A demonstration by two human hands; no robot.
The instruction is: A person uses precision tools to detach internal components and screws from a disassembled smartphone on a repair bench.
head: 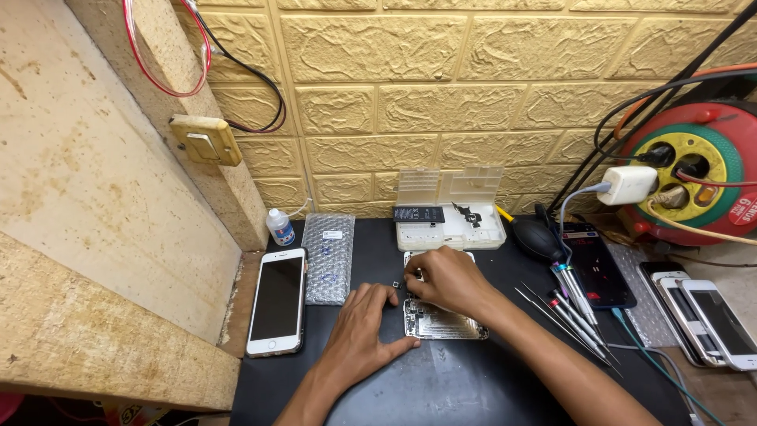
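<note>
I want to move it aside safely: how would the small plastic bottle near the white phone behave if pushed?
The small bottle stands upright on a narrow base, so it would probably tip. It looks light for its size. Being round, it may roll toward the white phone once down.

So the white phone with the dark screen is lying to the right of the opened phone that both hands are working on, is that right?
Not quite: the white phone lies to the left of the opened phone, not the right, as the head view shows. The rest holds: its screen is dark, and both the left hand and the right hand are at the opened phone.
</note>
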